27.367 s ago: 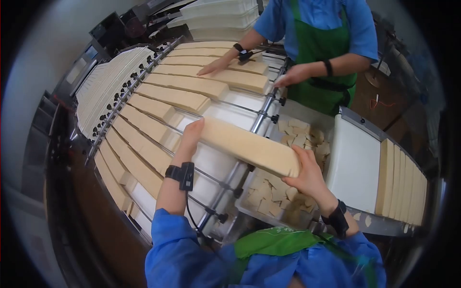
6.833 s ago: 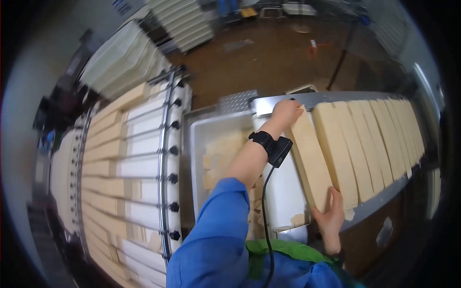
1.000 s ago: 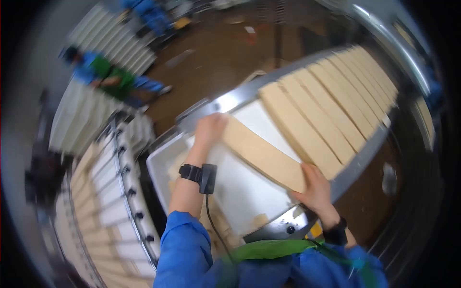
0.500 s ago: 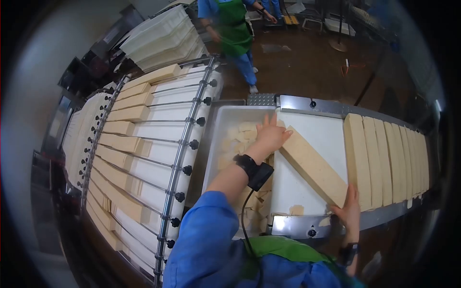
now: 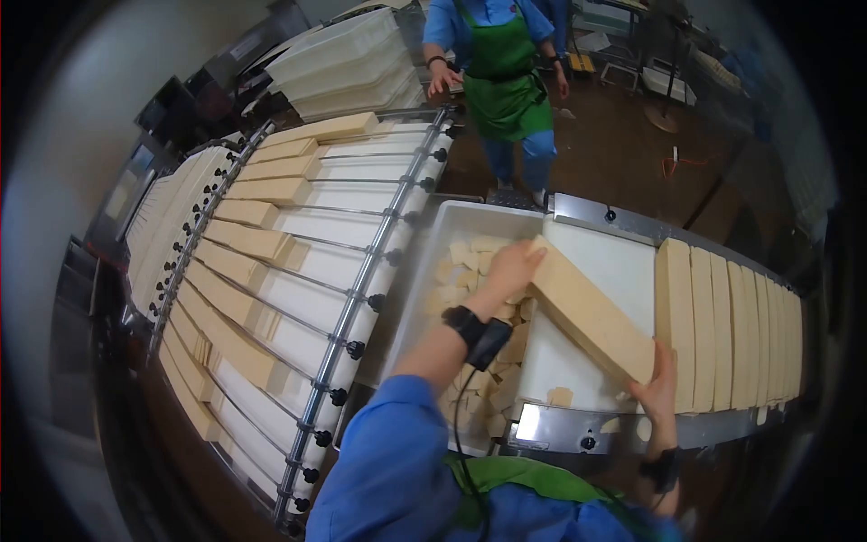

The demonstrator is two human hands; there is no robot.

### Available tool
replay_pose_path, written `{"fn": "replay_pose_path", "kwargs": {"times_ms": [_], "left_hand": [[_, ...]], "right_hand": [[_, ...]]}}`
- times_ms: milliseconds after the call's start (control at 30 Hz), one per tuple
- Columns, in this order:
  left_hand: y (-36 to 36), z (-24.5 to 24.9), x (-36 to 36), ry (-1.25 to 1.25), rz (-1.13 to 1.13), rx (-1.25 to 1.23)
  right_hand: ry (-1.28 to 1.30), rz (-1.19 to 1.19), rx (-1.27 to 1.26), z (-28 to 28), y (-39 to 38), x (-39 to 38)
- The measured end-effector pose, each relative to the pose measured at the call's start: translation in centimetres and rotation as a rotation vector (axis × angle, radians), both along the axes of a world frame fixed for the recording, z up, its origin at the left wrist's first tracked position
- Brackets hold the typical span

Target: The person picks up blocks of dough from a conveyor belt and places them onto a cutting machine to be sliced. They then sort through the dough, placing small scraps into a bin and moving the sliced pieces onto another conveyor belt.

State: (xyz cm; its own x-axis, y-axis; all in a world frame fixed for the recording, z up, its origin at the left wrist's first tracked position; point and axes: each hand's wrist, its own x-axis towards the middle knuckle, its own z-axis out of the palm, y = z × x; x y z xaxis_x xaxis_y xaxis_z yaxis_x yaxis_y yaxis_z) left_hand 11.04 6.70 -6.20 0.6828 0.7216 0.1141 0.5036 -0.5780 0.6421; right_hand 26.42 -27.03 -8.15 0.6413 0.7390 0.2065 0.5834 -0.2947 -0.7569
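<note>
A long, pale yellow bar (image 5: 591, 312), which looks like tofu or dough, slants across the white conveyor belt (image 5: 619, 262). My left hand (image 5: 517, 268) is closed round its far end, beside a white tub (image 5: 432, 237). At the near end, my right hand (image 5: 657, 384) grips the bar with the thumb on the near side and fingers on the right. The bar appears tilted up off the belt; its underside is hidden. Right of it, a row of similar bars (image 5: 700, 325) lies side by side on the belt.
Several cut pieces (image 5: 465, 262) lie in the tub. On the left, a second conveyor (image 5: 348, 194) carries bars between metal guide rods. A co-worker in a green apron (image 5: 506, 81) stands beyond the tub. Stacked white trays (image 5: 348, 63) are at the back.
My left fingers, spread over the far end before, have closed round it. The bar looks slightly raised and turned. The co-worker has come closer, and my view has shifted.
</note>
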Motion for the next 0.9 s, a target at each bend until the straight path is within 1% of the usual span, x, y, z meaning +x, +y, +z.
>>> {"fn": "replay_pose_path", "kwargs": {"times_ms": [33, 100, 133, 167, 200, 233, 300, 400, 433, 500, 533, 633, 667, 767, 867, 900], "left_hand": [[1.1, 0.6, -1.9, -0.036, 0.038, 0.011], [4.2, 2.8, -6.4, -0.184, 0.065, 0.059], [6.9, 3.9, -8.7, -0.092, 0.096, 0.080], [9.9, 4.6, -11.1, 0.000, 0.129, 0.100], [12.6, 4.7, -13.9, -0.071, 0.168, 0.069], [15.4, 4.4, -16.7, -0.142, 0.206, 0.039], [22.4, 1.9, -22.2, -0.298, 0.267, -0.171], [26.3, 3.0, -27.3, -0.264, 0.412, -0.271], [27.7, 2.3, -28.5, -0.142, 0.396, -0.146], [30.6, 1.1, -30.4, 0.104, 0.352, 0.105], [30.2, 2.2, -30.4, 0.278, 0.419, 0.132], [28.8, 4.5, -31.2, 0.647, 0.603, 0.333], [29.0, 5.1, -31.9, 0.808, 0.557, 0.308], [28.7, 5.0, -34.0, 0.707, 0.698, 0.440], [25.8, 6.7, -35.1, 0.587, 0.610, 0.473], [24.6, 6.9, -35.5, 0.551, 0.573, 0.496]], "right_hand": [[-0.045, 0.032, 0.013, 1.8, 1.5, -0.4], [-0.099, 0.096, -0.050, 6.4, 5.9, -2.3], [-0.125, 0.123, -0.080, 8.3, 8.6, -3.7], [-0.159, 0.176, -0.058, 9.5, 11.4, -4.9], [-0.191, 0.231, -0.036, 10.5, 14.2, -6.3], [-0.168, 0.262, -0.056, 11.4, 17.0, -8.0], [-0.153, 0.327, -0.084, 12.7, 22.6, -11.1], [-0.239, 0.408, -0.175, 14.2, 30.0, -14.8], [-0.272, 0.430, -0.214, 14.7, 32.1, -16.0], [-0.301, 0.463, -0.376, 16.1, 35.8, -17.8], [-0.315, 0.475, -0.460, 16.7, 37.3, -18.6], [-0.363, 0.512, -0.516, 16.9, 41.3, -21.0], [-0.383, 0.515, -0.499, 16.0, 42.9, -21.9], [-0.338, 0.556, -0.435, 13.4, 46.6, -25.3], [0.015, 0.708, -0.233, 8.2, 49.7, -26.5], [0.084, 0.717, -0.157, 7.0, 49.9, -27.3]]}}
